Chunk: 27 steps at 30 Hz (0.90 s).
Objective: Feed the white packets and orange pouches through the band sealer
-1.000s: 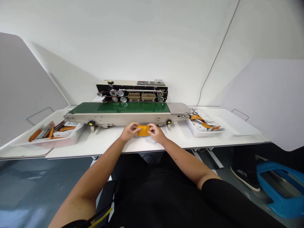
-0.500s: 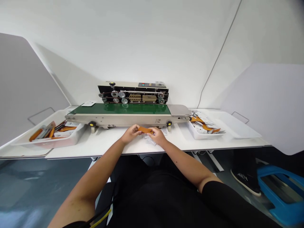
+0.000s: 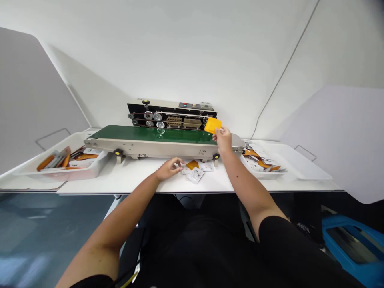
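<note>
Orange sachet (image 3: 213, 125) pinched in right hand (image 3: 223, 139).

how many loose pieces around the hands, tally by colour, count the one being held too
orange: 2 (orange card in the right hand, orange piece on the table)
white: 3 (white packets)
total: 5

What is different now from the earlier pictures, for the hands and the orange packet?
Both hands held the orange packet low over the table. The right hand has lifted it up and forward, above the green belt. The left hand let go and lies open near the white cards. The sealing machine and both trays stayed in place.
</note>
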### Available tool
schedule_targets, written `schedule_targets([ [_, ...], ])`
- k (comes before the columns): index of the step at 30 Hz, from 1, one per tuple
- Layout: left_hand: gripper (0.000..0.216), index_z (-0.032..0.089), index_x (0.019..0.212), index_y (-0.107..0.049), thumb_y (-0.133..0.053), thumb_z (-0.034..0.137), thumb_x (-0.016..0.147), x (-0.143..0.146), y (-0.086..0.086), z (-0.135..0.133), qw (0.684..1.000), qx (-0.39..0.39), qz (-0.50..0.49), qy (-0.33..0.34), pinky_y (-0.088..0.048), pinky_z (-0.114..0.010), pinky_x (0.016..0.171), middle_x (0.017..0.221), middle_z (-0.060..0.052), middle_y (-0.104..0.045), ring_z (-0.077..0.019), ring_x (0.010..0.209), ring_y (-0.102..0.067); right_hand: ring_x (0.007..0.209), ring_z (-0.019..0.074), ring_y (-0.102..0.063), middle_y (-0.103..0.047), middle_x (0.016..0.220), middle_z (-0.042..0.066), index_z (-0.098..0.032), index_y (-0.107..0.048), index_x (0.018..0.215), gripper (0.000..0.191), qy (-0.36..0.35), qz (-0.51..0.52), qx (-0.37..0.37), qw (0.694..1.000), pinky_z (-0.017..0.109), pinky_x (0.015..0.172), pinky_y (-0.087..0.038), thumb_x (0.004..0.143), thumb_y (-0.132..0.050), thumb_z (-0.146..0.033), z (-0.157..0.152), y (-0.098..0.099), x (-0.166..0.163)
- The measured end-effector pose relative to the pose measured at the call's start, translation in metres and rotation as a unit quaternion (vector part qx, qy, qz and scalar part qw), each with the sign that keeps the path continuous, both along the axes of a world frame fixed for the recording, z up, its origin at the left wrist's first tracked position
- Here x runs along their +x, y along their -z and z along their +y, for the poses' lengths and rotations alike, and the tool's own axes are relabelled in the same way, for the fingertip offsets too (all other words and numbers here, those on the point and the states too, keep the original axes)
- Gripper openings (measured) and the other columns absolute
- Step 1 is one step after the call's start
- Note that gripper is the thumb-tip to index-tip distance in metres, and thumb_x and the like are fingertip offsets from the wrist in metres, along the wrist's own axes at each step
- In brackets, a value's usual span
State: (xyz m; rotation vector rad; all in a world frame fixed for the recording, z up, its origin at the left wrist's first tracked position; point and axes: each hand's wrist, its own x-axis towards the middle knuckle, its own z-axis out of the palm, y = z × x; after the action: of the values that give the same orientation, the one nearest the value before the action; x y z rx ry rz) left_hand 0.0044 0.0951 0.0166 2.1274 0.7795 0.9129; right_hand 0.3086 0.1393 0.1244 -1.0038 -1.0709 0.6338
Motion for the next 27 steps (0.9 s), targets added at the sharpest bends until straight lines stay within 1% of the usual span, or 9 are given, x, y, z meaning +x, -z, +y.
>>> schedule_targets([
  [2, 0.037, 0.019, 0.115, -0.063, -0.069, 0.045, 0.090, -0.001, 0.001, 0.001, 1.000, 0.011, 0.005, -0.007, -0.056, -0.034, 0.078, 0.115, -0.011, -0.070, -0.0223, 0.097, -0.067, 0.047, 0.0079, -0.054, -0.060, 0.061, -0.006, -0.017, -0.059, 0.112, 0.025, 0.063, 0.029, -0.015, 0.997, 0.016, 0.045, -0.039, 0.088, -0.059, -0.027, 0.019, -0.013, 0.013],
  [4, 0.035, 0.020, 0.115, -0.063, -0.068, 0.045, 0.090, -0.002, 0.003, 0.002, 1.000, 0.018, 0.013, -0.016, -0.056, -0.034, 0.078, 0.113, -0.010, -0.070, -0.0218, 0.094, -0.067, 0.044, 0.0074, -0.051, -0.058, 0.058, -0.006, -0.016, -0.061, 0.104, 0.020, 0.074, 0.041, -0.066, 0.994, 0.015, 0.041, -0.036, 0.084, -0.059, -0.019, 0.033, -0.017, 0.018],
  [7, 0.035, 0.021, 0.115, -0.065, -0.068, 0.044, 0.089, -0.004, 0.006, 0.005, 0.999, 0.021, 0.028, -0.026, -0.055, -0.033, 0.075, 0.110, -0.009, -0.070, -0.0207, 0.088, -0.066, 0.038, 0.0072, -0.046, -0.056, 0.052, -0.005, -0.015, -0.061, 0.090, 0.013, 0.025, 0.040, -0.151, 0.987, 0.015, 0.036, -0.031, 0.078, -0.058, -0.009, 0.049, -0.016, 0.014],
  [11, 0.034, 0.021, 0.113, -0.065, -0.066, 0.046, 0.090, -0.004, 0.009, 0.007, 0.998, 0.035, 0.043, -0.028, -0.054, -0.032, 0.075, 0.110, -0.009, -0.070, -0.0216, 0.093, -0.066, 0.039, 0.0078, -0.048, -0.055, 0.051, -0.003, -0.017, -0.055, 0.079, 0.013, -0.015, 0.043, -0.197, 0.979, 0.016, 0.037, -0.036, 0.079, -0.061, -0.006, 0.062, -0.016, -0.003],
  [18, 0.033, 0.021, 0.112, -0.065, -0.063, 0.048, 0.092, -0.004, 0.008, 0.007, 0.994, 0.076, 0.074, -0.031, -0.055, -0.033, 0.078, 0.110, -0.009, -0.071, -0.0234, 0.098, -0.066, 0.046, 0.0090, -0.050, -0.059, 0.059, -0.001, -0.016, -0.057, 0.085, 0.009, -0.044, 0.025, -0.223, 0.973, 0.018, 0.043, -0.040, 0.084, -0.064, -0.011, 0.065, -0.024, -0.024],
  [21, 0.039, 0.022, 0.119, -0.067, -0.065, 0.050, 0.092, -0.004, 0.008, 0.005, 0.987, 0.119, 0.108, -0.013, -0.053, -0.039, 0.095, 0.121, -0.011, -0.071, -0.0271, 0.110, -0.066, 0.061, 0.0119, -0.056, -0.064, 0.077, 0.002, -0.017, -0.063, 0.098, 0.013, 0.022, -0.037, -0.148, 0.988, 0.022, 0.054, -0.046, 0.086, -0.066, -0.018, 0.046, -0.022, -0.030],
  [24, 0.060, 0.026, 0.138, -0.061, -0.070, 0.057, 0.087, -0.001, 0.009, 0.003, 0.973, 0.164, 0.159, 0.042, -0.043, -0.042, 0.112, 0.144, -0.010, -0.062, -0.0315, 0.132, -0.057, 0.086, 0.0170, -0.060, -0.065, 0.099, 0.006, -0.020, -0.066, 0.114, 0.024, 0.121, -0.179, 0.040, 0.976, 0.029, 0.077, -0.052, 0.091, -0.057, -0.022, 0.008, 0.001, -0.044],
  [25, 0.067, 0.027, 0.143, -0.058, -0.071, 0.059, 0.085, 0.000, 0.009, 0.003, 0.966, 0.176, 0.180, 0.061, -0.041, -0.042, 0.114, 0.149, -0.010, -0.058, -0.0325, 0.137, -0.054, 0.091, 0.0184, -0.060, -0.065, 0.104, 0.007, -0.021, -0.066, 0.117, 0.028, 0.118, -0.224, 0.094, 0.963, 0.031, 0.084, -0.051, 0.094, -0.052, -0.021, -0.008, 0.014, -0.052],
  [27, 0.072, 0.026, 0.146, -0.056, -0.071, 0.061, 0.085, 0.003, 0.011, 0.004, 0.954, 0.197, 0.211, 0.085, -0.040, -0.042, 0.116, 0.151, -0.011, -0.056, -0.0333, 0.139, -0.052, 0.095, 0.0200, -0.060, -0.065, 0.106, 0.008, -0.021, -0.068, 0.116, 0.029, 0.024, -0.313, 0.155, 0.937, 0.034, 0.091, -0.050, 0.094, -0.050, -0.019, -0.040, 0.048, -0.070],
])
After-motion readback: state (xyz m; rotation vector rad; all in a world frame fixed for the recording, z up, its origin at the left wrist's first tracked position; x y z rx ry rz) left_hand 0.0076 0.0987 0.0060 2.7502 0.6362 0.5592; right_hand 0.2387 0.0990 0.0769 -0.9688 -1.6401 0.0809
